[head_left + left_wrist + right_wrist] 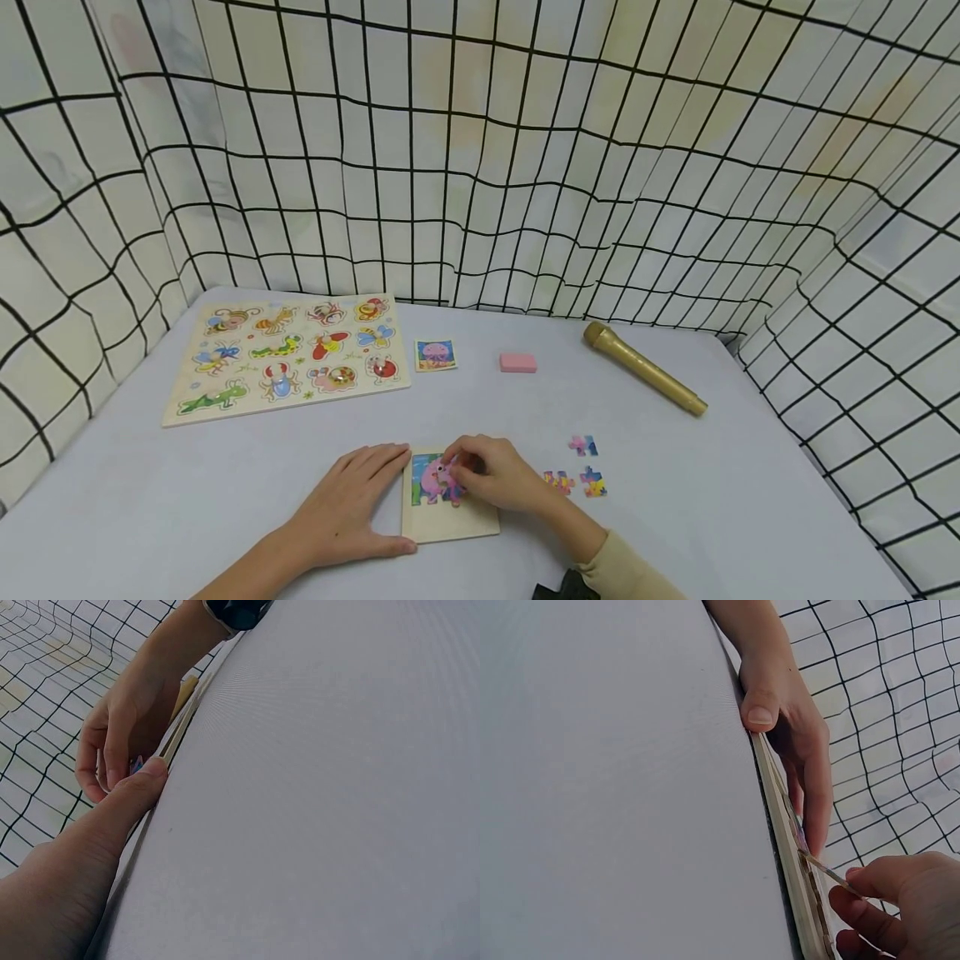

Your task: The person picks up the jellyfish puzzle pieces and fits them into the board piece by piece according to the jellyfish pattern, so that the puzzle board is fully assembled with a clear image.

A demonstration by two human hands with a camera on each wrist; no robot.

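Observation:
A small wooden puzzle tray [450, 526] lies near the front of the table, with part of a pink sea-creature picture [429, 479] filling its far portion. My left hand [347, 510] spans the tray's left side, fingers straight, index fingertip at the far left corner and thumb at the near left corner. Over the tray's right part, my right hand [491, 473] pinches a thin puzzle piece [831, 874] between thumb and fingers. That piece is tilted, one end right at the tray. Its printed face is mostly hidden by the fingers.
Loose puzzle pieces [593, 482] lie right of the tray. Farther back are an insect peg board [307, 390], a small octopus picture card [435, 355], a pink block [517, 362] and a gold microphone [648, 371]. Black netting [480, 175] over white cloth encloses the table's back and sides.

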